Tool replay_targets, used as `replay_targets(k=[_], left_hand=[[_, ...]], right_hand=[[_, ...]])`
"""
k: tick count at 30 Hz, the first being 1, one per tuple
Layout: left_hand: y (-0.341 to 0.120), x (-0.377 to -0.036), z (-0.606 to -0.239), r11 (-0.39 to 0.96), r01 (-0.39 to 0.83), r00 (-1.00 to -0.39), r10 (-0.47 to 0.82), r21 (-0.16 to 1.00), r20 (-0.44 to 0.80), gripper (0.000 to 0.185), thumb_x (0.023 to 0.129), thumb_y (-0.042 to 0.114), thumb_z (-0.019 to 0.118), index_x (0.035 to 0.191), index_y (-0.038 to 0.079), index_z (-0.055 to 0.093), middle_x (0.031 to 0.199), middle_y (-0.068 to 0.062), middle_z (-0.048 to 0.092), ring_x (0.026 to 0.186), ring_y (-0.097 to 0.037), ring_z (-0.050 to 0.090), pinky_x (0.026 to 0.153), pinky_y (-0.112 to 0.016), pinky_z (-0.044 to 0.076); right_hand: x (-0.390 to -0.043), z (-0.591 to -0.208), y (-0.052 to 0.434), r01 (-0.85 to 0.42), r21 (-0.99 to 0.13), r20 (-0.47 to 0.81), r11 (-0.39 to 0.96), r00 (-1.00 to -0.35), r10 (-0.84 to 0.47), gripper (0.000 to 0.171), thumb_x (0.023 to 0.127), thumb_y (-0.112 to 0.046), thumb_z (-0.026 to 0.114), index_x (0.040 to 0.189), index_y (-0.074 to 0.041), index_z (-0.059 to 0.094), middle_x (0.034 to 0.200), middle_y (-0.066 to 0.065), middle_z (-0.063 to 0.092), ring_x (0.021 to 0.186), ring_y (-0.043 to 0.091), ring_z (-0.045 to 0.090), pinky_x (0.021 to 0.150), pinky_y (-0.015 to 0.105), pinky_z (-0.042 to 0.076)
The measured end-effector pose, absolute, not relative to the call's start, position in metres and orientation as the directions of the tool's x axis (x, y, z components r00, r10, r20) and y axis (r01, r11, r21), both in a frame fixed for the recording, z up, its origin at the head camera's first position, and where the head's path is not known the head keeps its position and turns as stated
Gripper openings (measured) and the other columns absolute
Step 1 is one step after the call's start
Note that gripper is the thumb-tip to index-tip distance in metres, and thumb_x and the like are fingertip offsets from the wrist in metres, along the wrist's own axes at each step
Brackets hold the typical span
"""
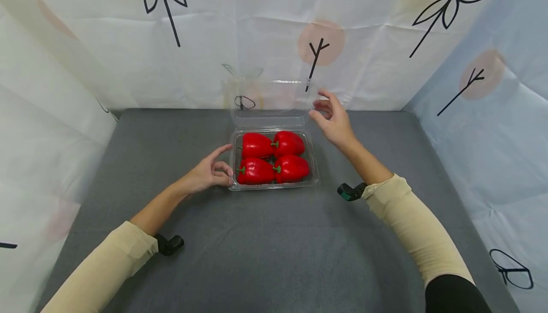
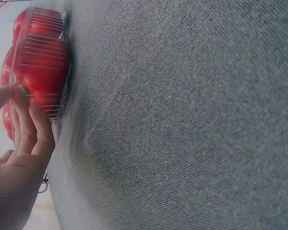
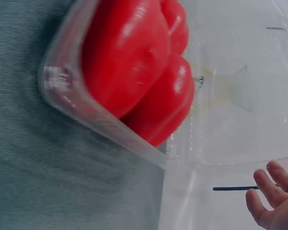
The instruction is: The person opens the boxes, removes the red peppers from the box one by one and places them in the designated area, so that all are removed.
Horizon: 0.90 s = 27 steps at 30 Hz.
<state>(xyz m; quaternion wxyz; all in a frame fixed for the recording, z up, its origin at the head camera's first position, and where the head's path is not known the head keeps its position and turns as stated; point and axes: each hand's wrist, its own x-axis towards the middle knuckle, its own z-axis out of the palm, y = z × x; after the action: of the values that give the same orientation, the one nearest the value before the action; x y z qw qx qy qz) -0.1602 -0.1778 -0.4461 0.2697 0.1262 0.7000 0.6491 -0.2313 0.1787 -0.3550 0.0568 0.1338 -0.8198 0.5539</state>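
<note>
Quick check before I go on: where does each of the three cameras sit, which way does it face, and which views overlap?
Head: worn on the head, facing forward and down at the clear clamshell box of red bell peppers on the grey cloth; both sleeved forearms, left hand and right hand show.
Left wrist: faces along the cloth toward the box's side; left fingers touch it.
Right wrist: faces the box and its raised lid; right fingertips show.
All three share box and peppers.

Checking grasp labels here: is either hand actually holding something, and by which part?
Left hand touches the left wall of the clear plastic clamshell box of red bell peppers; right hand is at the raised lid's right edge, grip unclear.
</note>
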Motion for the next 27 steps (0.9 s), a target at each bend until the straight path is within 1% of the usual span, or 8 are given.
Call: replay_targets(k=[2,5,9,13,20,27], left_hand=[[-0.179,-0.161,-0.447,0.128,-0.171,-0.824,0.526,0.977,-0.213,0.093,0.088,-0.005,0.067,0.160,0.017,0.012,0.094,-0.012,0.061,0.080,-0.022,0.068,0.081,-0.030,0.055],[-0.179,-0.161,-0.447,0.123,-0.170,-0.825,0.526,0.978,-0.210,0.093,0.088,-0.005,0.067,0.160,0.017,0.012,0.094,-0.012,0.061,0.080,-0.022,0.067,0.081,-0.030,0.055],[-0.178,-0.160,-0.446,0.109,-0.173,-0.824,0.528,0.979,-0.205,0.093,0.088,-0.007,0.065,0.160,0.016,0.011,0.094,-0.011,0.061,0.080,-0.020,0.067,0.081,-0.030,0.055],[-0.178,-0.159,-0.445,0.102,-0.172,-0.825,0.529,0.980,-0.200,0.093,0.088,-0.008,0.065,0.160,0.015,0.011,0.093,-0.009,0.061,0.080,-0.019,0.066,0.081,-0.029,0.055],[-0.177,-0.158,-0.443,0.114,-0.170,-0.828,0.521,0.979,-0.205,0.091,0.088,-0.007,0.064,0.160,0.014,0.012,0.094,-0.010,0.061,0.080,-0.019,0.067,0.081,-0.028,0.055],[-0.178,-0.157,-0.442,0.122,-0.159,-0.825,0.528,0.980,-0.200,0.092,0.088,-0.009,0.063,0.160,0.011,0.011,0.095,-0.010,0.060,0.080,-0.017,0.067,0.079,-0.028,0.055]], right_hand=[[-0.236,-0.352,0.178,-0.255,-0.914,0.213,0.317,-0.964,-0.159,0.056,0.097,-0.007,0.060,0.148,-0.002,0.039,0.133,0.024,0.056,0.126,0.039,0.051,0.106,0.049,0.037],[-0.244,-0.349,0.178,-0.204,-0.932,0.160,0.300,-0.973,-0.167,0.060,0.097,-0.007,0.059,0.152,-0.003,0.034,0.139,0.023,0.052,0.129,0.038,0.050,0.108,0.047,0.038],[-0.252,-0.349,0.178,-0.135,-0.951,0.091,0.278,-0.982,-0.166,0.065,0.097,-0.012,0.058,0.156,-0.007,0.029,0.147,0.020,0.047,0.134,0.035,0.046,0.110,0.047,0.035],[-0.256,-0.353,0.178,-0.085,-0.961,0.046,0.262,-0.987,-0.151,0.066,0.099,-0.014,0.057,0.157,-0.009,0.027,0.149,0.020,0.045,0.137,0.034,0.044,0.113,0.046,0.032],[-0.255,-0.362,0.179,-0.021,-0.960,-0.015,0.278,-0.992,-0.124,0.068,0.099,-0.016,0.058,0.158,-0.011,0.025,0.151,0.021,0.042,0.138,0.033,0.042,0.114,0.045,0.031],[-0.255,-0.369,0.181,0.016,-0.962,-0.050,0.273,-0.992,-0.117,0.071,0.098,-0.013,0.058,0.159,-0.011,0.022,0.154,0.023,0.036,0.140,0.035,0.040,0.115,0.045,0.030]])
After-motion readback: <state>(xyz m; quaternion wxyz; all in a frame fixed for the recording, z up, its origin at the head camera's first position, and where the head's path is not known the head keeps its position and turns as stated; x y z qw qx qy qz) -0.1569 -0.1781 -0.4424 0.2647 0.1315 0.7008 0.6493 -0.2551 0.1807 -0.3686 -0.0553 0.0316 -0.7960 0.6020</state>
